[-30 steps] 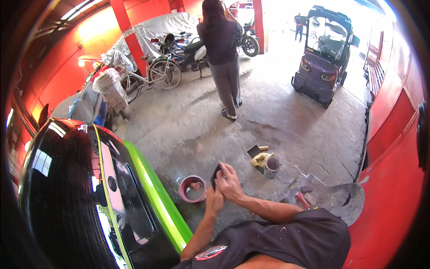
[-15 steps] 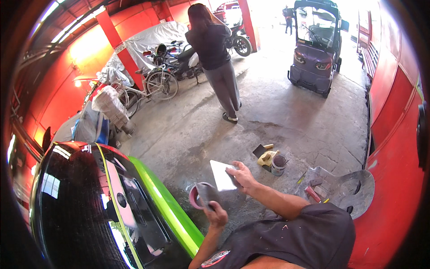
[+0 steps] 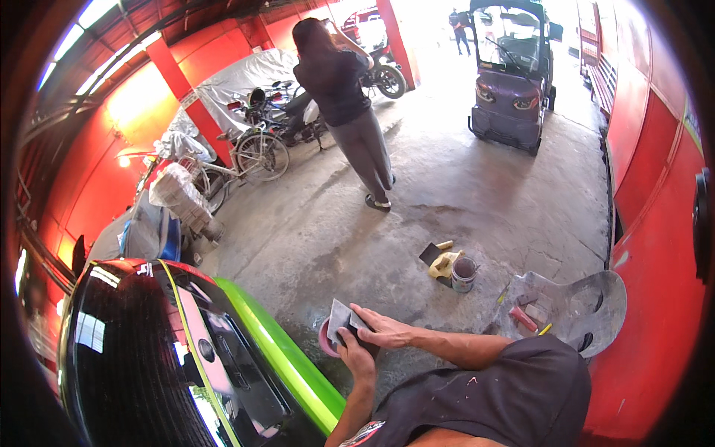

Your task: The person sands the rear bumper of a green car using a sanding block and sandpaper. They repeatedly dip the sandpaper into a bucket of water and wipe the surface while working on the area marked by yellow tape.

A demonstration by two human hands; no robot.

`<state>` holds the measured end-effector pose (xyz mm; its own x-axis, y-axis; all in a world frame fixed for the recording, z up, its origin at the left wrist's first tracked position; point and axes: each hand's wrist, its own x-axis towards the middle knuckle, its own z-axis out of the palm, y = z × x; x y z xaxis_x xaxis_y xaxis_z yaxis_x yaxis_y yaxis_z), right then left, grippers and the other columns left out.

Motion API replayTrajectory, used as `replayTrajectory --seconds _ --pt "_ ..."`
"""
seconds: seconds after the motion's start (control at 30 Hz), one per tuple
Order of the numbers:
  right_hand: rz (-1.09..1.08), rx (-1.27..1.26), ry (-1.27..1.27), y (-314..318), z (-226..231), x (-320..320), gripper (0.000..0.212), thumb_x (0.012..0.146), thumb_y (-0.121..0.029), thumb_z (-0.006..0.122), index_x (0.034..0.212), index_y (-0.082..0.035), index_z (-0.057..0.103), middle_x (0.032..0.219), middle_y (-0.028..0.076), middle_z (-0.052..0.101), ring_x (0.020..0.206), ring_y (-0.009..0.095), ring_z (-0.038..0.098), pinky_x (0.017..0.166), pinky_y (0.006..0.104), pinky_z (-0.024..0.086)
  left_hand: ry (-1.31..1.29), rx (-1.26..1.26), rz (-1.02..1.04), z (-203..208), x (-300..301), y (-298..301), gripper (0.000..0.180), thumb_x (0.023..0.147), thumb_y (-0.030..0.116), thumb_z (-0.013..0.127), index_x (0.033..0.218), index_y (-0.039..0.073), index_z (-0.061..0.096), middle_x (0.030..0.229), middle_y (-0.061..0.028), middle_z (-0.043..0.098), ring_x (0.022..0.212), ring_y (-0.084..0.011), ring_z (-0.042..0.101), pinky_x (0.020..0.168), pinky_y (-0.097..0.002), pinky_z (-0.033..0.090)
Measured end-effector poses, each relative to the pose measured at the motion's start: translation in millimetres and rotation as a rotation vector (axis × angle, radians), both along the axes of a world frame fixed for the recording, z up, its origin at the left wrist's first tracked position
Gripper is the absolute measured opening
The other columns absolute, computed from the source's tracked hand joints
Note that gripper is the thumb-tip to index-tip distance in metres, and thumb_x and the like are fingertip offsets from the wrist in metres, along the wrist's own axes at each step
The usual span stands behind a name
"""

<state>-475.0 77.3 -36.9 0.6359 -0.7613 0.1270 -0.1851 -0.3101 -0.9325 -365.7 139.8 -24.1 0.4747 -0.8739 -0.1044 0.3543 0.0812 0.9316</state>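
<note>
My left hand (image 3: 359, 359) grips a dark, thin flat sheet (image 3: 344, 334), thumb on its near side. Against it my right hand (image 3: 386, 329) presses a pale grey flat sheet (image 3: 340, 314), its fingers laid together along the top. The two pieces overlap, and part of each is hidden by the hands; whether they are sandpaper or spreaders I cannot tell. Just beneath them on the floor stands a pink round tub (image 3: 325, 341), mostly covered from view.
At left is a car with a dark rear window (image 3: 141, 350) and green bumper (image 3: 279, 343). An open can (image 3: 463, 274) and yellow cloth (image 3: 445, 264) lie ahead. A grey panel (image 3: 607, 309) carries small tools. A person (image 3: 342, 97) stands ahead; a small vehicle (image 3: 510, 93) is parked beyond.
My hands, apart before, have come together, the right moving left and down. The pale sheet now overlaps the dark one. The head view has shifted slightly.
</note>
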Motion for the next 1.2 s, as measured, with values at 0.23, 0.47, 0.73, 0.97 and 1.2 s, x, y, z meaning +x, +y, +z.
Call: replayTrajectory --seconds 0.23,0.47,0.73,0.97,1.2 --pt "-0.039 0.353 -0.143 -17.2 -8.1 -8.6 0.088 0.093 -0.061 0.044 0.152 -0.002 0.016 0.15 0.02 0.033 0.139 0.029 0.032 0.112 0.0347 0.027 -0.189 -0.038 -0.149 12.2 -6.3 16.5 0.064 0.103 0.042 0.041 0.134 -0.013 0.035 0.136 -0.0252 0.044 0.124 -0.0309 0.048 0.103 -0.0383 0.04" --pt "0.05 0.092 -0.107 6.3 22.2 -7.5 0.103 0.086 -0.069 0.049 0.153 -0.002 0.009 0.151 0.031 0.025 0.142 0.041 0.024 0.115 0.0411 0.022 -0.174 0.027 -0.081 21.5 18.9 -16.9 0.058 0.104 0.041 0.037 0.117 -0.013 0.054 0.114 -0.02 0.059 0.103 -0.0248 0.058 0.088 -0.0357 0.046" --pt "-0.135 0.339 -0.175 -29.0 -3.1 -3.8 0.1 0.092 -0.069 0.038 0.151 0.005 0.008 0.152 0.027 0.026 0.141 0.033 0.028 0.115 0.0343 0.023 -0.424 -0.046 -0.121 17.6 -8.6 3.5 0.051 0.104 0.038 0.039 0.117 -0.01 0.054 0.114 -0.017 0.059 0.105 -0.0264 0.056 0.091 -0.0367 0.044" --pt "0.164 0.147 -0.226 2.8 23.0 -7.4 0.099 0.09 -0.067 0.045 0.15 0.005 0.012 0.154 0.027 0.021 0.143 0.033 0.023 0.117 0.0383 0.018 -0.34 0.169 -0.16 -22.2 46.4 -28.2 0.054 0.102 0.041 0.04 0.111 -0.011 0.051 0.106 -0.0206 0.062 0.093 -0.0274 0.062 0.082 -0.0383 0.047" --pt "0.112 0.232 -0.151 5.4 37.7 -5.2 0.095 0.089 -0.056 0.055 0.151 0.003 0.015 0.151 0.027 0.027 0.141 0.033 0.029 0.113 0.0378 0.026 -0.418 0.089 -0.052 14.9 29.3 -20.3 0.053 0.102 0.038 0.041 0.111 -0.012 0.053 0.098 -0.0258 0.064 0.087 -0.0349 0.062 0.078 -0.0436 0.046"
